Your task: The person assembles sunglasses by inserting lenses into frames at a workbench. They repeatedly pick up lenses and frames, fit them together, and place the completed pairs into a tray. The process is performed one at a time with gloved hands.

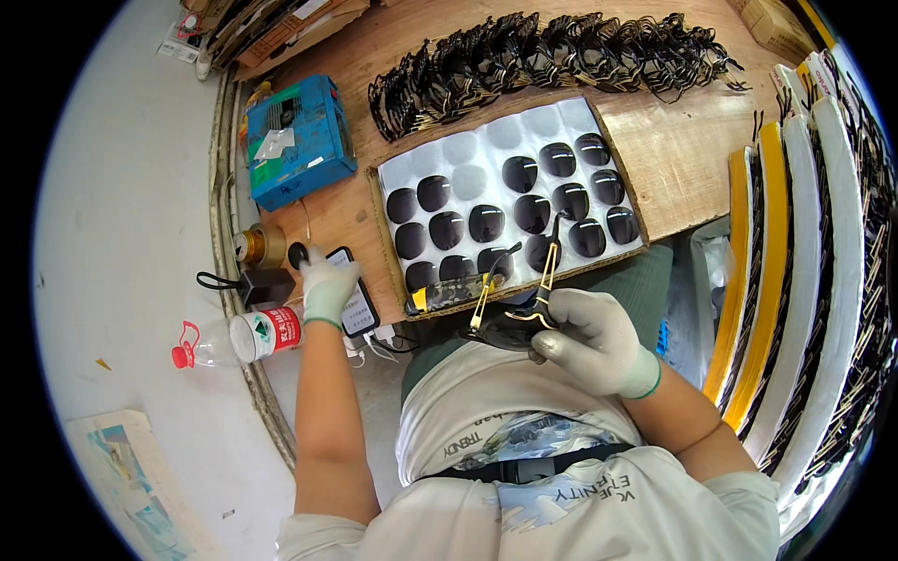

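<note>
At the near edge of a wooden bench [683, 122], one pair of arms with green-cuffed white work gloves. Item, left forearm [332, 402]: bare, carried forward almost straight, wrist nearly in line. Item, left hand [330, 285]: back uppermost, fingers pointing forward and close together, tips at a small dark disc [297, 255]; whether clamped on it or merely touching, cannot tell. Just beside and partly behind the same hand: a phone [359, 309], screen lit. Item, right forearm [692, 425]: bent at the elbow, slanting inward across the front of the body. Item, right hand [599, 341]: drawn in near the waist, fingers curled toward the thumb, clamped on one side of a pair of sunglasses [513, 332]. Sunglasses: dark-lensed, gold-trimmed, held in front of a pale shirt [552, 467], close to the near side of a cardboard tray [468, 182], both temples unfolded and pointing away toward the tray. Tray: white-lined, set with rows of dark lenses [533, 214]. Beyond: a long heap of black-and-gold eyewear parts [552, 65]. To the left: a blue box [304, 140], a roll of tape [273, 245], a black block with a looped cord [267, 287], a clear bottle with red label [279, 327]. To the right: curved-looking rows of white and yellow boards [837, 215], eyewear parts between.
</note>
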A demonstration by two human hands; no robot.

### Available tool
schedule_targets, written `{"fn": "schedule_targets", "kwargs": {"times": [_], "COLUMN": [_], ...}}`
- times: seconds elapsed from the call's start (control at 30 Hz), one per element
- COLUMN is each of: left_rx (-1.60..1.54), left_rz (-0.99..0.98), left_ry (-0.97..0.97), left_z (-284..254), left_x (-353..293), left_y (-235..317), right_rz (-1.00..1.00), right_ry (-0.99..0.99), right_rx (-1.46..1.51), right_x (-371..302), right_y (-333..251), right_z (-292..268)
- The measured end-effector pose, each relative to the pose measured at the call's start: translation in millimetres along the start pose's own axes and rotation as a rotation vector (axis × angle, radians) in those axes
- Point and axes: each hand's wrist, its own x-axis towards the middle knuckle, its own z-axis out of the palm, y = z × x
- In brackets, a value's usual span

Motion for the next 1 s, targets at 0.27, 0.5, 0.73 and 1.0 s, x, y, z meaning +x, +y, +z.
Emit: {"fn": "schedule_targets", "kwargs": {"times": [0.27,0.5,0.73,1.0], "left_rx": [-0.920,-1.278,-1.202,-1.185], "left_rz": [0.864,0.630,0.573,0.510], "left_ry": [-0.516,-0.938,-0.887,-0.847], "left_z": [-78,-61,-73,-73], "left_x": [-171,-196,-199,-204], "left_y": [66,45,33,28], "right_rz": [0.049,0.253,0.341,0.337], "right_ry": [-0.118,-0.190,-0.215,-0.284], "right_rx": [0.090,0.455,0.379,0.356], "right_x": [3,9,11,12], "right_y": [-12,-14,-8,-3], "right_z": [23,39,48,47]}}
